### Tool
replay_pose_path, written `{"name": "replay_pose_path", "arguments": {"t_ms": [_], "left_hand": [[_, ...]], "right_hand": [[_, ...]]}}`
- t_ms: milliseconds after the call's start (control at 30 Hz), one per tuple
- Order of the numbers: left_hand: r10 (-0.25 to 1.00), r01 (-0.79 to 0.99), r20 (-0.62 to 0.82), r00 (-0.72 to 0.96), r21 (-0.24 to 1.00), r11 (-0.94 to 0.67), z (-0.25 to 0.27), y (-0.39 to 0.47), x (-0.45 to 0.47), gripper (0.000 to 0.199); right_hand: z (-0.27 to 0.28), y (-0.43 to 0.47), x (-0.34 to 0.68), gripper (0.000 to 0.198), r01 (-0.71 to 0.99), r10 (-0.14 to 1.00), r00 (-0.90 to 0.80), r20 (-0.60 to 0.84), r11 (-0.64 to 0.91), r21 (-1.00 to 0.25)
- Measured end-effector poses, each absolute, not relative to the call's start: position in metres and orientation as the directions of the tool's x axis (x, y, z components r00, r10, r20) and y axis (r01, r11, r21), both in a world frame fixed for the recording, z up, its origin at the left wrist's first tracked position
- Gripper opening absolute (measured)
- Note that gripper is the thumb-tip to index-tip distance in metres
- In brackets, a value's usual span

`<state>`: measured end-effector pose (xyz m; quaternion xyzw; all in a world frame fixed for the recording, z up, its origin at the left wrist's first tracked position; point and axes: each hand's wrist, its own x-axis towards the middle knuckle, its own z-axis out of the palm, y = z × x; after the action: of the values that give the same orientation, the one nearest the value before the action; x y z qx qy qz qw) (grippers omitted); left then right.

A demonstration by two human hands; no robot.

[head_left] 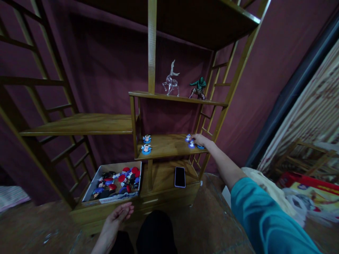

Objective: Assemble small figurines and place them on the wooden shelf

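Note:
My right hand [200, 139] reaches onto the middle shelf [166, 146] at its right end. Its fingertips are drawn together at a small white and purple figurine [191, 144]; the exact grip is partly hidden. A similar figurine [188, 137] stands just behind that one, and a blue-based figurine [201, 146] shows under the hand. Two figurines on blue bases, a front one [146, 149] and a rear one [147, 139], stand at the shelf's left end. My left hand [120, 213] hangs before the cabinet, empty, fingers loosely curled, near a box [119, 198] of jumbled figurines.
A phone [180, 177] lies on the lower board. Above my right hand, a clear glass deer figure [171, 83] and a green-hooded figure [198, 87] stand on a shelf. Wooden posts frame the shelves. Bags [295, 204] and a red box [312, 194] lie on the floor at right.

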<state>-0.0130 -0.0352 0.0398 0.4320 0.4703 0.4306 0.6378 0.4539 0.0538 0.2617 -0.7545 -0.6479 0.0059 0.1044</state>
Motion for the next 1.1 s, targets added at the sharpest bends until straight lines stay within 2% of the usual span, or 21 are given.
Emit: {"name": "replay_pose_path", "arguments": {"t_ms": [200, 300, 367, 433, 500, 567, 633, 700, 833, 933, 1100], "left_hand": [[0.96, -0.143, -0.208, 0.186, 0.961, 0.236, 0.04, -0.037, -0.011, 0.044], [0.961, -0.146, -0.207, 0.183, 0.961, 0.235, 0.042, -0.038, -0.01, 0.043], [0.96, -0.154, -0.212, 0.181, 0.958, 0.241, 0.043, -0.039, -0.01, 0.043], [0.961, -0.168, -0.215, 0.174, 0.955, 0.244, 0.043, -0.04, -0.011, 0.043], [0.962, -0.18, -0.213, 0.171, 0.953, 0.243, 0.043, -0.04, -0.013, 0.043], [0.963, -0.185, -0.211, 0.17, 0.953, 0.241, 0.043, -0.041, -0.014, 0.043], [0.964, -0.183, -0.206, 0.166, 0.954, 0.236, 0.045, -0.043, -0.015, 0.044], [0.967, -0.176, -0.2, 0.157, 0.958, 0.226, 0.048, -0.045, -0.016, 0.045], [0.976, -0.18, -0.185, 0.115, 0.962, 0.204, 0.051, -0.051, -0.019, 0.046], [0.985, -0.224, -0.154, 0.08, 0.96, 0.168, 0.052, -0.058, -0.022, 0.042], [0.992, -0.263, -0.12, -0.035, 0.959, 0.107, 0.06, -0.064, -0.032, 0.037]], "right_hand": [[0.263, 0.05, 0.451, 0.034, 0.978, 0.983, 0.148, 0.111, -0.129, -0.165], [0.274, 0.042, 0.45, 0.037, 0.967, 0.984, 0.148, 0.1, -0.123, -0.221], [0.284, 0.032, 0.448, 0.035, 0.956, 0.975, 0.158, 0.157, -0.111, -0.273], [0.29, 0.018, 0.443, 0.031, 0.932, 0.946, 0.176, 0.273, -0.071, -0.354], [0.285, 0.0, 0.432, 0.026, 0.867, 0.89, 0.208, 0.405, 0.024, -0.499], [0.264, -0.019, 0.413, 0.026, 0.719, 0.88, 0.212, 0.425, 0.154, -0.678], [0.227, -0.039, 0.387, 0.028, 0.516, 0.908, 0.184, 0.377, 0.237, -0.823], [0.182, -0.057, 0.353, 0.028, 0.324, 0.946, 0.136, 0.295, 0.238, -0.915], [0.106, -0.08, 0.278, 0.021, 0.063, 0.982, 0.084, 0.168, 0.163, -0.985], [0.08, -0.09, 0.231, 0.02, -0.012, 0.995, 0.028, 0.096, 0.096, -0.995], [0.073, -0.091, 0.193, 0.022, -0.083, 0.997, -0.054, 0.06, 0.055, -0.995]]}}
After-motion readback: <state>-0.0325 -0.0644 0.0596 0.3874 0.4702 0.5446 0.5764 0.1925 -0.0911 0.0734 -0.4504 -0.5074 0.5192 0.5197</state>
